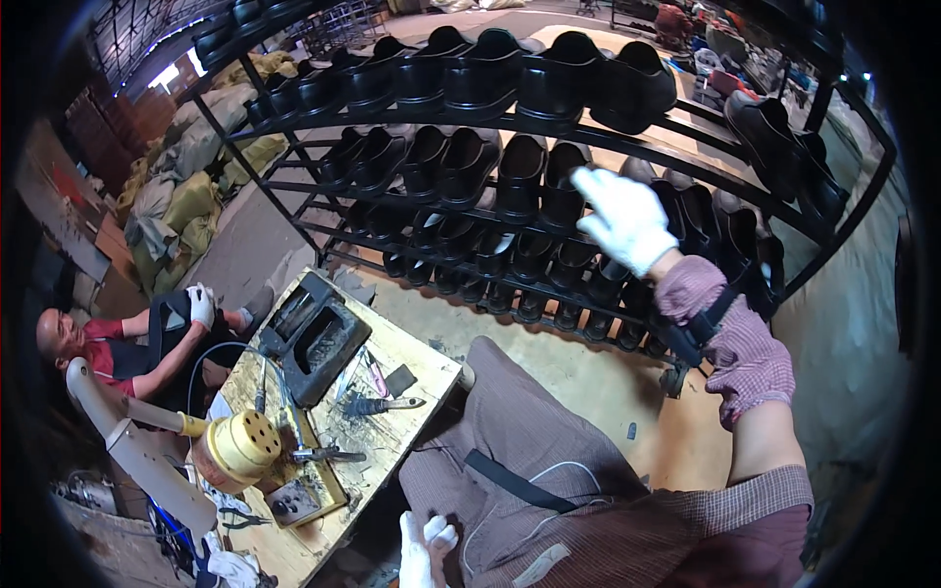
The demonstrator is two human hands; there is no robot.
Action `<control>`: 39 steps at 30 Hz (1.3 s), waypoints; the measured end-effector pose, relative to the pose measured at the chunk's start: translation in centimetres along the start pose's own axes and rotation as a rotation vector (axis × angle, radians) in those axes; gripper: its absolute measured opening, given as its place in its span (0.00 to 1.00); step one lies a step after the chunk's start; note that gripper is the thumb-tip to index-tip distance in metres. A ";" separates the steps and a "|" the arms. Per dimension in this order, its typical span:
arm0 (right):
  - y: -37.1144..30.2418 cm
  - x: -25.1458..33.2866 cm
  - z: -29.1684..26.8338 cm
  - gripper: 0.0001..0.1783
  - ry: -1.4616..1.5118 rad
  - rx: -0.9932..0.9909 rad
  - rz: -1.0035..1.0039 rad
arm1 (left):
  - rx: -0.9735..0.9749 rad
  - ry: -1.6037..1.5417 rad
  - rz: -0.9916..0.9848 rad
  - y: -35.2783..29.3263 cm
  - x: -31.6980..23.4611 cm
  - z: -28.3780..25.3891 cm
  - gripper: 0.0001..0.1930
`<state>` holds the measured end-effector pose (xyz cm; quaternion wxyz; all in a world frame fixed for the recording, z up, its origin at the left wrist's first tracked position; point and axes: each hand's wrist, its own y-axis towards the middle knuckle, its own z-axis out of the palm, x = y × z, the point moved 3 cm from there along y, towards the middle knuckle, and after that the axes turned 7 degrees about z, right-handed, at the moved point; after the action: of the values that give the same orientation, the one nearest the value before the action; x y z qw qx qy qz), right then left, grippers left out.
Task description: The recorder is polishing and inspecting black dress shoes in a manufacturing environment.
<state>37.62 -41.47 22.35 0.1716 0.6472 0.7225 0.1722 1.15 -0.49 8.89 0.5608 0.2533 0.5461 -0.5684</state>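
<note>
My right hand, in a white glove, reaches out to the rack in front of the second shelf. Its fingers are stretched out toward a black shoe, with nothing visible in them; whether they touch it I cannot tell. Beside it on the same shelf stands another black shoe, opening upward. Low in the view, by my brown apron, my left hand is also gloved in white. Its fingers are apart and loosely bent, and no object shows in it.
The black metal rack carries several rows of dark shoes. A wooden table at left holds a black tray, a brush, a hammer and a yellow lamp head. Beyond it sits another person.
</note>
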 end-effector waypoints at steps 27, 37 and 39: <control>-12.4 19.9 -13.6 0.24 1.348 0.577 -0.454 | 0.472 -0.619 0.227 2.0 0.8 2.3 0.42; -20.2 25.1 -6.4 0.29 0.837 0.455 -1.196 | -0.181 -0.757 0.510 -1.2 -3.8 -7.1 0.59; -21.6 25.3 -4.7 0.29 0.858 0.608 -1.119 | -0.292 -0.701 0.567 -0.4 -4.1 -9.5 0.58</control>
<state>13.84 -18.64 15.65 -0.2477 0.0802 0.9614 0.0893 -1.32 9.48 10.15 0.8741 0.1037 0.3078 -0.3613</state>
